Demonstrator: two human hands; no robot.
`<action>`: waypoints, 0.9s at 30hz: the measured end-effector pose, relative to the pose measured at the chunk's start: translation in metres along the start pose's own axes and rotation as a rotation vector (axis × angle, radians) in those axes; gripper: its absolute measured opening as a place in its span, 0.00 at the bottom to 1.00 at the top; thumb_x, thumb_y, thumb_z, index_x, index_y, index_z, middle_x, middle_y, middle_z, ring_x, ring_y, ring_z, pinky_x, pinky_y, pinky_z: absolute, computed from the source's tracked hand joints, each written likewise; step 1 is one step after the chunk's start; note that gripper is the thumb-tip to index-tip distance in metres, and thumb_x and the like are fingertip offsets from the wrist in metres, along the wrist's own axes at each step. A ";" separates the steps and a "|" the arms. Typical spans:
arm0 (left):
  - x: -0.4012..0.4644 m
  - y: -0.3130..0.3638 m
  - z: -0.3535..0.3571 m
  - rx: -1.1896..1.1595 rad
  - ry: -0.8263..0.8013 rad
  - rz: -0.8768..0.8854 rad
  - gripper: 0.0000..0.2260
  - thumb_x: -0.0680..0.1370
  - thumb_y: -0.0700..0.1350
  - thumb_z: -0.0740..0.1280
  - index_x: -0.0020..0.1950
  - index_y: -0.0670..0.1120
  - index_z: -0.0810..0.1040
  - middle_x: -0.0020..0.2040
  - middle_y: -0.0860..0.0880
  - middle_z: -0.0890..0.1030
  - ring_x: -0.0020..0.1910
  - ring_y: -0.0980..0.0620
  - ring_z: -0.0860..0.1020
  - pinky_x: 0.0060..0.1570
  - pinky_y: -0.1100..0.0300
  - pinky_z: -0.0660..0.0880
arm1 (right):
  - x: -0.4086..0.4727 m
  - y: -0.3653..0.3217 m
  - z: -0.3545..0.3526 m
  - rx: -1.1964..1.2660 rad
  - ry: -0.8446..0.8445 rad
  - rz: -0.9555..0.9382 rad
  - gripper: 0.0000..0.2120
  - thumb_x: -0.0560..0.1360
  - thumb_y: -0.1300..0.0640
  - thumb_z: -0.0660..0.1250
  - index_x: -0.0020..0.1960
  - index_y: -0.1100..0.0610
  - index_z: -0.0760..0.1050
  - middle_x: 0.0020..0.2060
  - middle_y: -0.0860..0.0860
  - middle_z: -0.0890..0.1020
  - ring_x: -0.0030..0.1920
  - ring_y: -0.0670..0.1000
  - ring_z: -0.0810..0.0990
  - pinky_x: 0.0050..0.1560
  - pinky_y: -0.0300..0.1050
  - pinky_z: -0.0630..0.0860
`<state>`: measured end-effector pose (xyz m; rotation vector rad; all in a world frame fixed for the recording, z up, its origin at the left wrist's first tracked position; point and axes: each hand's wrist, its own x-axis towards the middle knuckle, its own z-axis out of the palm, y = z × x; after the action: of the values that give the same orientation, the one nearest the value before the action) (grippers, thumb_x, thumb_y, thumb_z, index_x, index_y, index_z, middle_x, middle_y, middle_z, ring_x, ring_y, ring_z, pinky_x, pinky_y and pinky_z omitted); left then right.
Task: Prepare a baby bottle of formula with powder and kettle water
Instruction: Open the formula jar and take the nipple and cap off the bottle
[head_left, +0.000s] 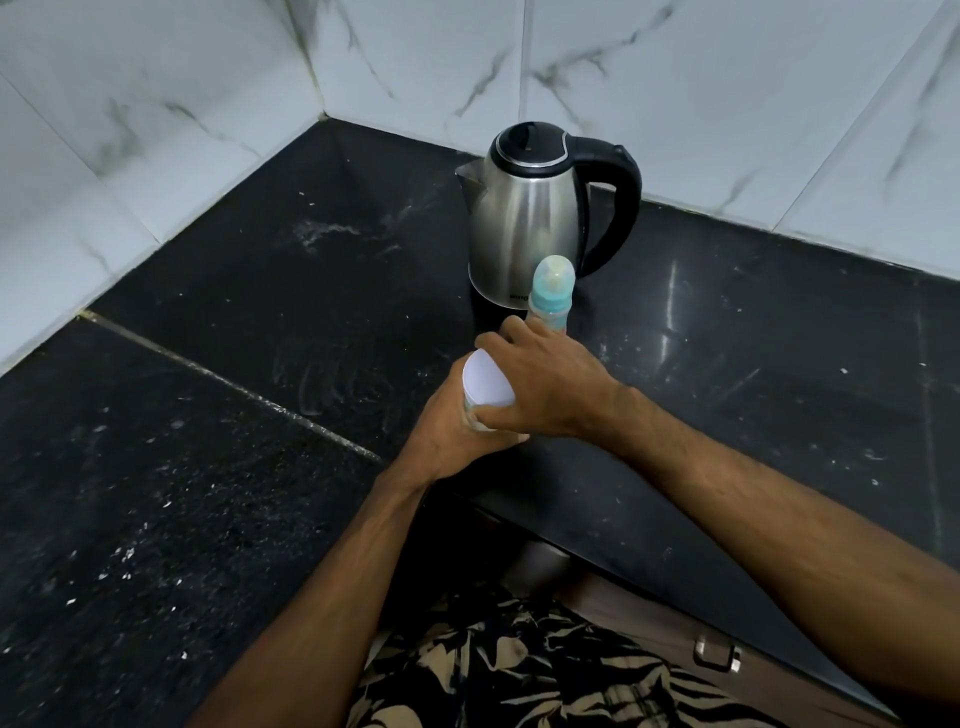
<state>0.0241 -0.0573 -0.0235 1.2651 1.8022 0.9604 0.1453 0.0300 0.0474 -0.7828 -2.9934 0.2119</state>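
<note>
A small clear powder jar (474, 415) with a white lid (485, 385) sits near the counter's front edge. My left hand (447, 431) grips the jar's body from the left and hides most of it. My right hand (545, 384) reaches over from the right, with fingers and thumb curled round the white lid. Just behind my right hand stands the baby bottle (553, 291), upright, with a teal collar and a clear cap over the teat. The steel kettle (524, 223) with a black lid and handle stands behind the bottle, its spout pointing left.
The black granite counter (260, 322) runs into a corner of white marbled wall tiles (171, 104), with pale powdery smears on it. A drawer handle (717, 657) shows below the counter's front edge at lower right.
</note>
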 end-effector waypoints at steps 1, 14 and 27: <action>-0.003 -0.002 -0.004 -0.007 0.001 0.034 0.40 0.65 0.46 0.82 0.71 0.56 0.65 0.54 0.65 0.74 0.54 0.68 0.75 0.53 0.75 0.70 | 0.001 -0.001 0.000 0.012 -0.009 -0.008 0.36 0.70 0.35 0.69 0.71 0.52 0.66 0.60 0.50 0.72 0.59 0.51 0.71 0.53 0.43 0.70; -0.011 0.008 -0.008 -0.054 -0.023 0.085 0.32 0.64 0.47 0.79 0.55 0.74 0.68 0.50 0.76 0.77 0.50 0.73 0.77 0.46 0.75 0.74 | -0.021 0.026 -0.014 0.675 0.161 0.027 0.30 0.70 0.47 0.75 0.69 0.48 0.68 0.63 0.47 0.72 0.61 0.47 0.73 0.55 0.38 0.75; -0.001 -0.008 -0.007 -0.080 -0.039 0.135 0.46 0.58 0.56 0.83 0.72 0.51 0.67 0.63 0.68 0.74 0.65 0.64 0.73 0.61 0.73 0.70 | -0.099 0.100 0.033 0.804 0.475 0.428 0.27 0.67 0.51 0.79 0.59 0.52 0.69 0.58 0.50 0.73 0.59 0.48 0.75 0.61 0.46 0.76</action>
<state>0.0151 -0.0617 -0.0271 1.3596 1.6487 1.0637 0.2780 0.0640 0.0006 -1.1169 -1.9927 0.9924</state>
